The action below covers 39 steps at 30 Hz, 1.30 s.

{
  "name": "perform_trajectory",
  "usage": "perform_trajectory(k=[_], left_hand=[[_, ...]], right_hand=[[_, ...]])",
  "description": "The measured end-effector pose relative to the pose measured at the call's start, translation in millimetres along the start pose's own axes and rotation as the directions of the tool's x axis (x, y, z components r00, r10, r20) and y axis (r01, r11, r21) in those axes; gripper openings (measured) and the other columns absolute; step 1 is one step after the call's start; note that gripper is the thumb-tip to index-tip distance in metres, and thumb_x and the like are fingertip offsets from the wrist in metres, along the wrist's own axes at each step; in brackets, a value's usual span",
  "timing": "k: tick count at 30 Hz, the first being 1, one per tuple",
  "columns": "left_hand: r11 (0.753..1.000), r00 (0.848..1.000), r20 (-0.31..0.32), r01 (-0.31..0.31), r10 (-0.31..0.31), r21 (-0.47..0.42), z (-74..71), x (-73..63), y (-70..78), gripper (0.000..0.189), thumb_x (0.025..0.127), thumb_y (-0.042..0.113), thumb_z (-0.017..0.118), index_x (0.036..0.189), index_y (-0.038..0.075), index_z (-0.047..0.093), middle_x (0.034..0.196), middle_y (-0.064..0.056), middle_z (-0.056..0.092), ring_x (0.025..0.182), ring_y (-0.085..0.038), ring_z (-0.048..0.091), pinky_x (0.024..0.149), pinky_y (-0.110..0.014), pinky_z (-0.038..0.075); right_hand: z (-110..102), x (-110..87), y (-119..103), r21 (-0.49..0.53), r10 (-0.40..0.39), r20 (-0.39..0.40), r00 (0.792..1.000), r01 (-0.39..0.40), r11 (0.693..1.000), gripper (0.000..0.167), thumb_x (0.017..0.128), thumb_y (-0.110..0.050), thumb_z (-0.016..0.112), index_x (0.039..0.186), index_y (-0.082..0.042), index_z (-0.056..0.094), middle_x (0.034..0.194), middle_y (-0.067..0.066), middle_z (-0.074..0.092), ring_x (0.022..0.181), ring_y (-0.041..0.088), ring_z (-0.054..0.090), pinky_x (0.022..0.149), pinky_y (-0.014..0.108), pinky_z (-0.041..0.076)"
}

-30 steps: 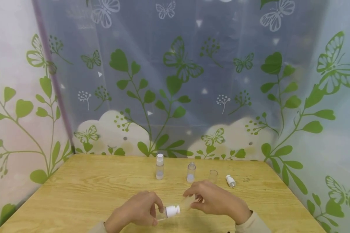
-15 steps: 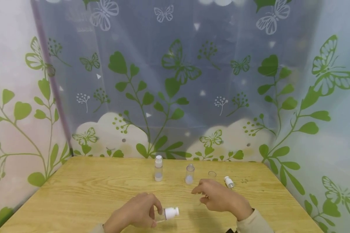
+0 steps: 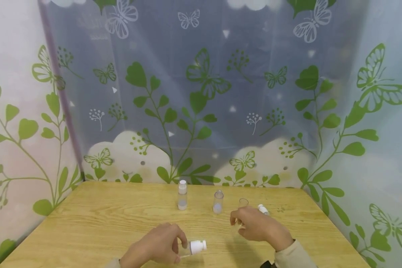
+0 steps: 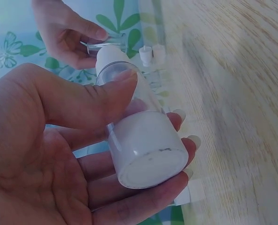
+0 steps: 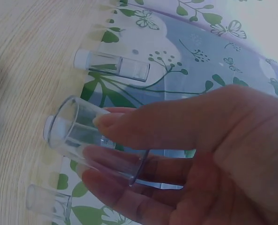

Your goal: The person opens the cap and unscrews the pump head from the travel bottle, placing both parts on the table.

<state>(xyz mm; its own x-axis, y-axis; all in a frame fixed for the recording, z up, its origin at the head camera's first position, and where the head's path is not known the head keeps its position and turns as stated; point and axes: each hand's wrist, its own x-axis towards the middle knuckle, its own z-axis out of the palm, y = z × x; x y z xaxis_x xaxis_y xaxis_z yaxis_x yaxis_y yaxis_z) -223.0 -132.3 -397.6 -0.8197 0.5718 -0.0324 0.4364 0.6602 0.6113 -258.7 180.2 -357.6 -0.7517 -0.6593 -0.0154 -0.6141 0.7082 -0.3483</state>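
Note:
In the head view my left hand point(image 3: 157, 242) grips a small clear pump bottle with a white pump top point(image 3: 197, 246), tilted on its side above the table. Its white base point(image 4: 148, 154) faces the left wrist camera, with the thumb across the clear body and the fingers beneath. To the right, my right hand point(image 3: 258, 225) holds a clear, open-ended plastic cap point(image 5: 76, 140) between thumb and fingers, apart from the bottle. The cap barely shows in the head view. Behind the right hand, a white pump head point(image 3: 262, 209) lies partly hidden on the table.
Farther back on the wooden table point(image 3: 104, 216) stand a bottle with a white top point(image 3: 182, 195) and a clear bottle with a white base point(image 3: 218, 203). Another clear cap point(image 3: 243, 203) stands behind the right hand. A patterned curtain point(image 3: 154, 93) closes off the table's back.
My right hand has moved right, carrying the clear cap away from the bottle's pump top. The left hand keeps its hold on the bottle, almost unmoved.

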Motion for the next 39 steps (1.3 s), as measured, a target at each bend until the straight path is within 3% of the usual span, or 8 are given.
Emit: perform_trajectory(k=[13,21,28,39], left_hand=[[0.999,1.0,-0.023,-0.015,0.016,0.038,0.4,-1.3,1.9,0.027,0.072,0.001,0.085,0.097,0.011,0.079,0.076,0.003,0.073,0.068,-0.001,0.06,0.061,-0.024,0.051],[0.999,1.0,-0.022,-0.003,0.004,0.05,0.2,-1.0,2.7,0.026,0.072,0.003,0.086,0.096,0.012,0.08,0.075,0.005,0.072,0.069,-0.002,0.06,0.061,-0.025,0.051],[0.997,0.999,-0.035,-0.032,0.034,0.071,1.9,-1.4,2.5,0.026,0.071,0.004,0.087,0.095,0.011,0.079,0.073,0.005,0.073,0.066,0.0,0.06,0.061,-0.023,0.052],[0.998,1.0,-0.021,-0.012,0.013,0.059,1.0,-1.5,3.1,0.026,0.072,0.004,0.087,0.095,0.012,0.079,0.074,0.006,0.072,0.067,-0.001,0.06,0.062,-0.024,0.052]], right_hand=[[-1.4,-0.7,10.9,-0.036,0.0,-0.063,0.998,-0.003,0.999,0.024,0.085,0.01,0.071,0.104,-0.004,0.075,0.105,0.013,0.075,0.097,0.035,0.07,0.08,0.038,0.06],[1.1,1.5,20.8,0.021,0.055,-0.043,0.998,-0.054,0.998,0.024,0.088,0.011,0.07,0.107,-0.003,0.074,0.109,0.017,0.074,0.102,0.038,0.069,0.083,0.044,0.06],[3.4,1.6,27.4,0.061,0.091,-0.035,0.995,-0.089,0.994,0.028,0.089,0.016,0.064,0.111,0.001,0.072,0.113,0.019,0.073,0.106,0.042,0.067,0.086,0.048,0.059],[4.7,2.4,32.9,0.058,0.139,-0.058,0.989,-0.135,0.989,0.022,0.089,0.011,0.069,0.105,-0.004,0.065,0.106,0.016,0.069,0.099,0.032,0.065,0.082,0.044,0.057]])
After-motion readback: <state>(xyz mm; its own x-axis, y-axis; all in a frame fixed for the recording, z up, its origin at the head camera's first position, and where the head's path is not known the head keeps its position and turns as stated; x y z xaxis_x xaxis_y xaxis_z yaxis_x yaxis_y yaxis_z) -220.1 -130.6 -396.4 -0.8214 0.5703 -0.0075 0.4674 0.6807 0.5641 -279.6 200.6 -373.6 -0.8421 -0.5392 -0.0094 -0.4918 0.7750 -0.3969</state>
